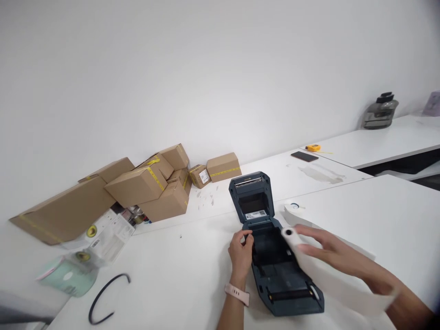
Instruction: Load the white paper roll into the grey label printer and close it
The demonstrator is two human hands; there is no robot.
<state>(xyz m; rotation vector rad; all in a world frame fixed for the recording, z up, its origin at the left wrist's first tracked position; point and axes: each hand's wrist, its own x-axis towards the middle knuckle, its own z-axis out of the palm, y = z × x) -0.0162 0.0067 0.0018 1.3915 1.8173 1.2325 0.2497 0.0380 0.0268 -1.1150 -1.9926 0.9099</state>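
Observation:
A dark grey label printer stands on the white table with its lid swung up, baring the inner bay and a roller near the front. My left hand is at the printer's left side, fingers bent and closed on the edge of the bay. In my right hand is a small roll of white label paper, gripped between thumb and fingers at the bay's right edge. A loose blurred strip of the paper trails from it, below my right forearm.
Cardboard boxes are piled at the back left, near a mint-green pouch. A black curved cable lies at front left. Behind the printer are a phone, a yellow tape measure and a dark jug.

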